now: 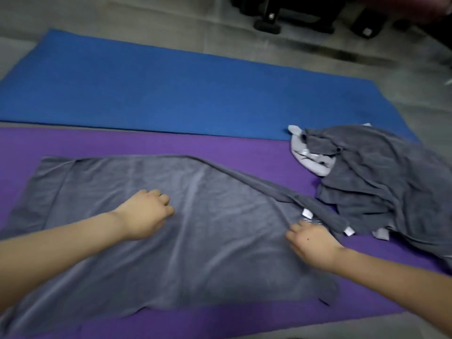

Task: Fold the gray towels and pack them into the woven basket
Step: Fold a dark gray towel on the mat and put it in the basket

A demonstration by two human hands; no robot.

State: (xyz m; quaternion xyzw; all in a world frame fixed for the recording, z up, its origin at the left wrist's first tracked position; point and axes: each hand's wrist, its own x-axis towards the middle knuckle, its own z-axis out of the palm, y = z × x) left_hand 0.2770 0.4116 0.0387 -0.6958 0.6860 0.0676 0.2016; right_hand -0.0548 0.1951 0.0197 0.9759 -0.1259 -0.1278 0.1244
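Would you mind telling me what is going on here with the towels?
A person is working on one gray towel spread over the purple mat. The left hand rests on its middle with fingers curled; the right hand touches its rumpled right end. More gray towels lie in an unfolded pile to the right. No basket is in view.

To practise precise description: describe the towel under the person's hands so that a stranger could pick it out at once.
Find the purple mat, the nearer of two mats on the floor. The towel is the gray one spread across it, under the left hand and right hand. Unlike the crumpled heap of gray towels to its right, it lies opened out.
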